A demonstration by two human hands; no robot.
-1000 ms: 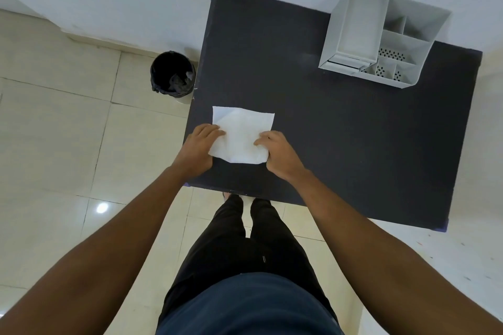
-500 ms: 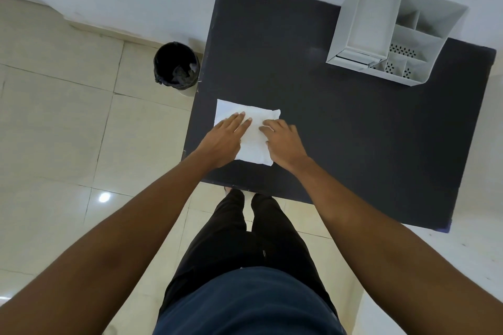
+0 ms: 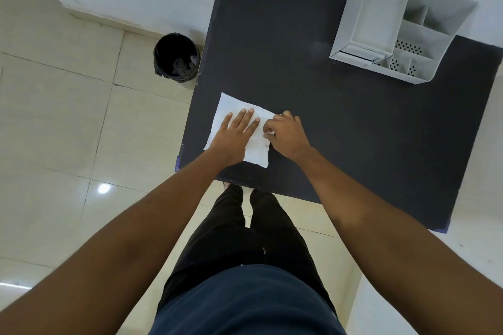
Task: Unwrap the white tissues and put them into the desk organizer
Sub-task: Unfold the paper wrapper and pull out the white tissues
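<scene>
A white tissue (image 3: 228,107) lies flat on the dark table (image 3: 340,122) near its front left corner. My left hand (image 3: 235,133) rests palm down on the tissue with fingers spread, pinning it. My right hand (image 3: 285,134) is at the tissue's right edge, fingers curled and pinching that edge. The white desk organizer (image 3: 381,13) stands at the table's far right, with one tall compartment and several small ones, some with perforated bottoms.
A black bin (image 3: 176,58) with a liner stands on the tiled floor off the table's left side. A white wall runs behind the table. My legs are under the table's front edge.
My left hand has slid further onto the tissue and flattened out. My right hand has moved from lying on the tissue to pinching its right edge.
</scene>
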